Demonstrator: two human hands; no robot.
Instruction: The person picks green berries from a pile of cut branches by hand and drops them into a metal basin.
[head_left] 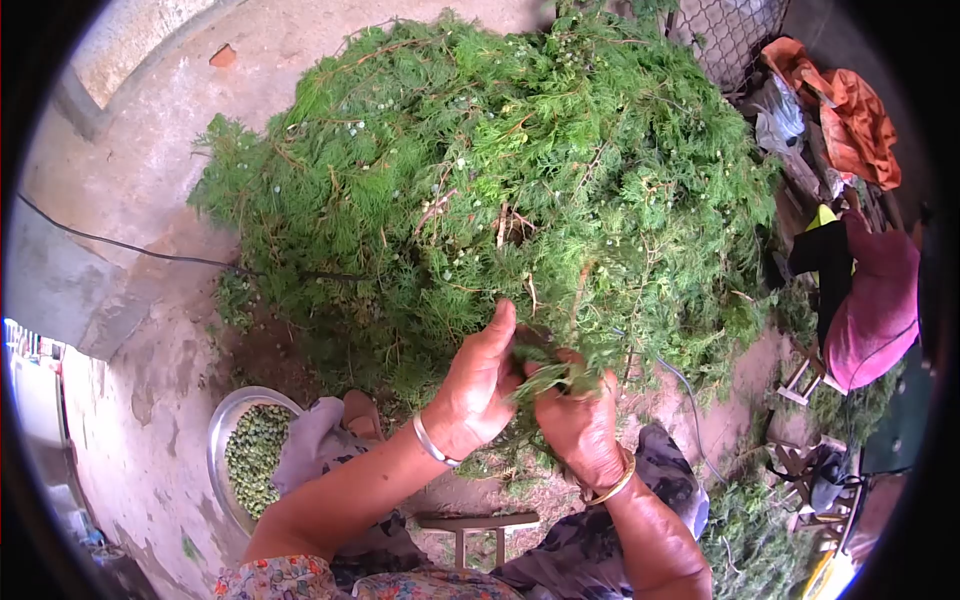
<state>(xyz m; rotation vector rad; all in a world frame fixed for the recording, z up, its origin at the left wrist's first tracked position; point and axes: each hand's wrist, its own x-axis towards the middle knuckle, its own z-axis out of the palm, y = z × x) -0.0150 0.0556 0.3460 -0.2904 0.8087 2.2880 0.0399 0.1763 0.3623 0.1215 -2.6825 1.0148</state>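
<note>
My right hand (578, 420) is closed around a leafy green sprig (548, 378) of scale-leaved evergreen, with fronds poking out between the fingers. Close beside it, my left hand (474, 388) has its thumb raised and its other fingers curled in toward the sprig. What those fingers hold, if anything, is hidden. Just beyond both hands rises a big heap of cut evergreen branches (450, 170), dotted with small pale berries. To the left of my knee, a round metal basin (217, 440) holds many small green berries (255, 455).
A low wooden stool (478, 522) stands between my legs. Dark cables (140, 250) cross the floor and heap. At the right is another person in a pink top (880, 300), near an orange cloth (855, 115). More cut greenery (755, 535) lies at lower right.
</note>
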